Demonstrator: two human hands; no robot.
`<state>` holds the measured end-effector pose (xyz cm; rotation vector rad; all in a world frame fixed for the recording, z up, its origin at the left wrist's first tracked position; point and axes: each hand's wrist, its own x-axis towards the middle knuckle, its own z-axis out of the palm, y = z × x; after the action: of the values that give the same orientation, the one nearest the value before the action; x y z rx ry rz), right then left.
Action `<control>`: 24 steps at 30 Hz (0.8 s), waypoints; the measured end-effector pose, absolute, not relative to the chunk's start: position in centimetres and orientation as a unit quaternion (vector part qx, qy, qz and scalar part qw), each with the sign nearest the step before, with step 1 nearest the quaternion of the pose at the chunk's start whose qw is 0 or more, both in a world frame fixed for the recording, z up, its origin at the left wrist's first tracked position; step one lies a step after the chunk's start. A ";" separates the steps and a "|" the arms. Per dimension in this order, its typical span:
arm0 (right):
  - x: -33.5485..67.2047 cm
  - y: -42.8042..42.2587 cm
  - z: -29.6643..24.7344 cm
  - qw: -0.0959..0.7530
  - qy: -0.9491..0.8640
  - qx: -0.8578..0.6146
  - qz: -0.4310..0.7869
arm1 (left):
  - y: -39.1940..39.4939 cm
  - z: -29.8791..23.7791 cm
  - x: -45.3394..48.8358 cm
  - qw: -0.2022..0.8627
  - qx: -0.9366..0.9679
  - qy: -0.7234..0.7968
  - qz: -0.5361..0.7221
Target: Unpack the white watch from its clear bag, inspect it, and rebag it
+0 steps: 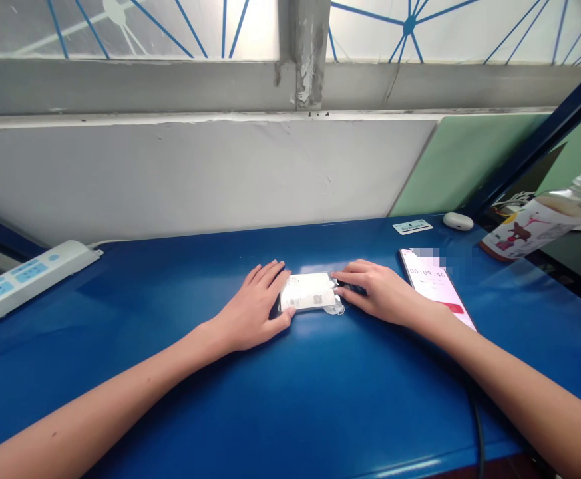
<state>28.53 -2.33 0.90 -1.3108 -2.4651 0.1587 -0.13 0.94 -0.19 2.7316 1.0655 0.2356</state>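
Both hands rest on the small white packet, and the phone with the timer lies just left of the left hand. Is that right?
Not quite. In the head view the phone lies just right of the right hand, not left of the left hand. Both hands do rest on the small white packet.

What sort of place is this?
Probably a simple indoor workstation: a blue table against a white wall, a power strip at its edge, and a phone running a timer near a small white packet.
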 end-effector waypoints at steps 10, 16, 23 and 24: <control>28.4 -2.4 1.3 0.149 -0.880 -0.448 0.042 | 1.0 -0.3 -0.1 0.098 0.923 0.365 0.069; 28.1 -2.6 1.3 0.175 -0.881 -0.437 0.050 | 1.0 -0.2 0.0 0.110 0.924 0.359 0.079; 28.0 -2.7 0.6 0.209 -0.876 -0.429 0.073 | 1.2 -0.5 -0.3 0.111 0.926 0.348 0.094; 28.0 -2.7 0.5 0.216 -0.874 -0.428 0.075 | 1.2 -0.5 -0.3 0.114 0.926 0.347 0.096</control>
<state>27.99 -2.65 0.49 -1.1855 -2.4227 0.2078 -0.33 1.22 -0.47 2.7146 1.0161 0.2813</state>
